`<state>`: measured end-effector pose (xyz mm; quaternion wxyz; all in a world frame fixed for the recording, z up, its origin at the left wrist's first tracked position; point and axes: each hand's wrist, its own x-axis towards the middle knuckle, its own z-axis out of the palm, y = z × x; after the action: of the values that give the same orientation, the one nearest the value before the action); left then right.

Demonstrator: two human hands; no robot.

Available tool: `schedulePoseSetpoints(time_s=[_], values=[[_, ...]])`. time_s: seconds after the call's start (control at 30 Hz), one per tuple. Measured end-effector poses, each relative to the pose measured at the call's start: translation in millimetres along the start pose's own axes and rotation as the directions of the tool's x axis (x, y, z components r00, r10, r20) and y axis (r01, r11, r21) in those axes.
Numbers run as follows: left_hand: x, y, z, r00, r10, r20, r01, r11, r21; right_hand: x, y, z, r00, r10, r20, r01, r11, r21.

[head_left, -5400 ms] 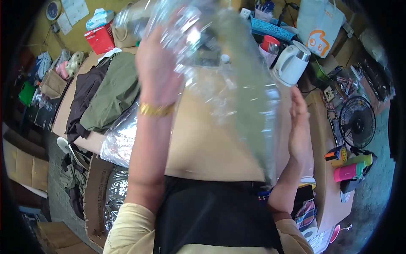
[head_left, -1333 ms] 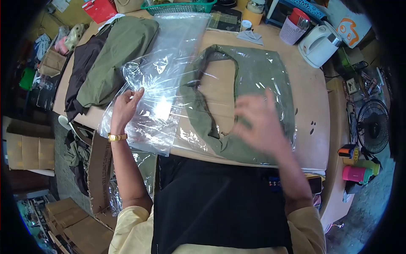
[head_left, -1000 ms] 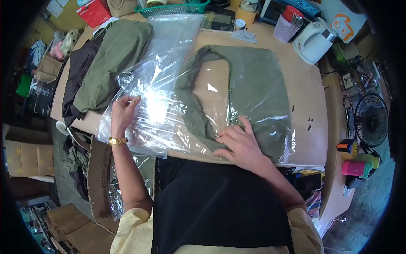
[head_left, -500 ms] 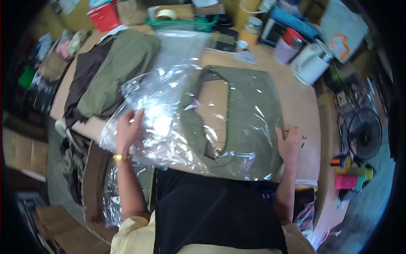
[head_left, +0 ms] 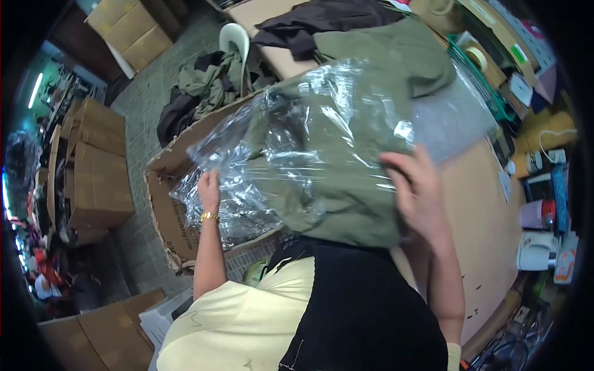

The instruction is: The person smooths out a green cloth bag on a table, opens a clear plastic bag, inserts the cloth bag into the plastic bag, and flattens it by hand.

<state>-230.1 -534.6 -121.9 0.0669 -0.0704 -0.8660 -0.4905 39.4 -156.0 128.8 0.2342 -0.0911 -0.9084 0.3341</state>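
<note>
A folded olive-green garment (head_left: 346,213) lies inside a clear plastic bag (head_left: 337,117), held up over the table's near edge and a cardboard box. My left hand (head_left: 210,190) is closed on the loose, crumpled plastic at the bag's left end. My right hand (head_left: 426,191) grips the right edge of the bagged garment, thumb and fingers bent around it; the fingertips are partly blurred. Below the bag, the open cardboard box (head_left: 162,213) contains more shiny plastic packages (head_left: 238,226). Another olive garment (head_left: 408,52) and a dark one (head_left: 322,25) lie on the table behind.
A stack of clear bags (head_left: 455,117) lies on the table (head_left: 489,210), near a green basket (head_left: 482,80). A white kettle (head_left: 537,250) stands at the right. Clothes heap by a white chair (head_left: 235,40); cartons (head_left: 102,179) stand at left.
The view has swung left. Both hands have lifted the bagged garment off the table and carried it left, over the box. My left hand now grasps the bag's end.
</note>
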Motion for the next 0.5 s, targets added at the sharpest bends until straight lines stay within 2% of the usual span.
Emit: schedulePoseSetpoints(time_s=[0.1, 0.13, 0.2, 0.23, 0.27, 0.3, 0.33, 0.37, 0.4, 0.47, 0.5], values=[[-16, -85, -56, 0.971, -0.114, -0.208, 0.120, 0.993, 0.013, 50, 3, 85, 0.976, -0.173, 0.132, 0.158, 0.981, 0.116], [-20, -91, -68, 0.968, -0.122, -0.221, 0.128, 0.992, 0.014, 63, 11, 114, 0.963, -0.210, 0.166, 0.194, 0.975, 0.109], [-28, -98, -88, 0.913, -0.195, -0.357, 0.199, 0.980, -0.027, 75, 31, 162, 0.944, -0.255, 0.210, 0.237, 0.966, 0.109], [-28, -127, -101, 0.919, -0.265, -0.293, 0.296, 0.953, 0.067, 79, 40, 183, 0.930, -0.208, 0.302, 0.222, 0.975, -0.011], [-31, -133, -101, 0.913, -0.274, -0.303, 0.307, 0.949, 0.066, 84, 36, 192, 0.911, -0.149, 0.385, 0.214, 0.968, -0.131], [-31, -138, -99, 0.885, -0.320, -0.339, 0.417, 0.868, 0.268, 82, 34, 195, 0.870, -0.010, 0.492, 0.169, 0.945, -0.279], [-29, -139, -96, 0.854, -0.354, -0.380, 0.506, 0.736, 0.450, 78, 32, 196, 0.866, -0.015, 0.499, 0.175, 0.946, -0.275], [-24, -133, -93, 0.786, -0.471, -0.400, 0.618, 0.601, 0.506, 72, 32, 195, 0.879, -0.109, 0.464, 0.253, 0.932, -0.260], [-22, -126, -89, 0.786, -0.473, -0.398, 0.618, 0.599, 0.509, 64, 32, 193, 0.884, -0.198, 0.424, 0.324, 0.912, -0.252], [-9, -83, -73, 0.824, -0.319, -0.468, 0.565, 0.415, 0.713, 55, 15, 163, 0.867, -0.276, 0.415, 0.366, 0.918, -0.154], [1, -84, -61, 0.866, -0.171, -0.470, 0.476, 0.569, 0.671, 47, 6, 145, 0.887, -0.253, 0.387, 0.304, 0.950, -0.075]])
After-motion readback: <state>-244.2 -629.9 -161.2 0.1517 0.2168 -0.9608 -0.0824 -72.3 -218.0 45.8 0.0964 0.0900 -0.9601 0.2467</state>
